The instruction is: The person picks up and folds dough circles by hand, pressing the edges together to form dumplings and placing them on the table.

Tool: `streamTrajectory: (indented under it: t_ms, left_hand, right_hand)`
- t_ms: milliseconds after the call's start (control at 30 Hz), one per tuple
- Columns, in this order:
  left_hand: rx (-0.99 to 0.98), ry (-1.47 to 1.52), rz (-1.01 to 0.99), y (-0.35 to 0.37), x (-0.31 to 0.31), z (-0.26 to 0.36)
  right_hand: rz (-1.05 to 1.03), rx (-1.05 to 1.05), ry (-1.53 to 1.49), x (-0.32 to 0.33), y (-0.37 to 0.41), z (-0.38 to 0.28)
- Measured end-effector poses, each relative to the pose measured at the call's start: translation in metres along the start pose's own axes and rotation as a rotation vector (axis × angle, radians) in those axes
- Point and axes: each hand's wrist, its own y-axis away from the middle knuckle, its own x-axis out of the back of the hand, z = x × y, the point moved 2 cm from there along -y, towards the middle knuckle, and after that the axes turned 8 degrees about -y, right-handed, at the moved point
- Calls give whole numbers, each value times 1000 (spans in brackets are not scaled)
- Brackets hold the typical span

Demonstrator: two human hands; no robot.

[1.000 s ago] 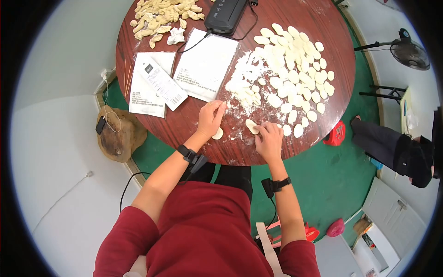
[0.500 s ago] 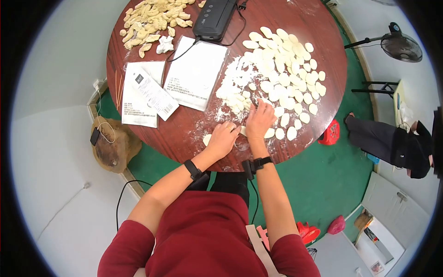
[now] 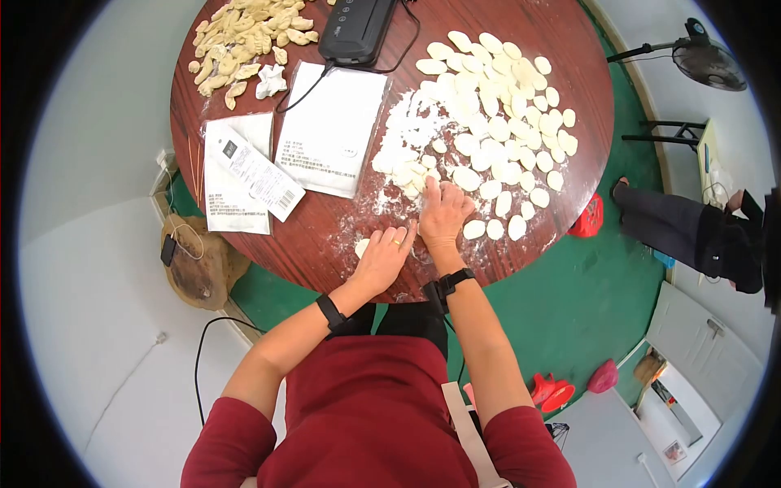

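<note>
My left hand [image 3: 386, 257], with a ring on it, lies low on the floury wood-grain table [image 3: 325, 236], fingers stretched out and pointing right. Just right of it my right hand [image 3: 443, 215] rests palm down, its fingers spread toward a cluster of small dough lumps [image 3: 415, 177]. Whatever lies under either palm is hidden. Beside my left hand is a small pale dough piece [image 3: 362, 247]. Flattened oval dough rounds [image 3: 499, 154] spread in a large group beyond my right hand, some lying close to it. White flour [image 3: 411, 122] covers the surface above the lumps.
Shaped dough pieces [image 3: 244, 37] heap at the far left. A black appliance [image 3: 355, 31] with a cord and white printed packets [image 3: 329, 138] stand near them. A wooden stump [image 3: 199, 268] is beside the table; a person in dark clothes [image 3: 691, 232] is at the right.
My right hand has shifted down and left, toward my left hand. The dark object at its fingertips and the pale dough strip between my hands no longer show. The view has moved slightly.
</note>
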Motion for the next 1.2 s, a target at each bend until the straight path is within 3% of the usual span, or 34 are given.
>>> streamTrajectory:
  t_ms: [100,233,400,633,833,900,933,1000,1100,1200]
  left_hand:
    - [5,17,-5,-2,2,-1]
    - [-11,-33,64,-4,5,-2]
    - [-15,-10,64,-4,6,-2]
    - [-80,-18,60,3,2,6]
    - [-75,-82,48,6,3,2]
    - [-83,-103,56,6,4,0]
    - [-93,-85,62,8,5,0]
    - [-101,-70,71,12,9,-2]
    - [-145,-3,76,23,14,-11]
    - [25,173,242,34,25,-26]
  right_hand:
    - [-50,85,47,1,1,-2]
    - [-45,31,51,-2,-2,-2]
    - [78,-294,-25,0,-6,3]
    - [155,-376,-229,4,-9,12]
    - [138,-244,-382,18,-19,13]
    - [-46,-90,-204,15,-21,7]
    - [-40,-86,-201,13,-21,5]
    - [20,115,-220,8,-19,-6]
    - [-20,153,-173,0,-11,-10]
    - [-72,226,-159,-4,0,-6]
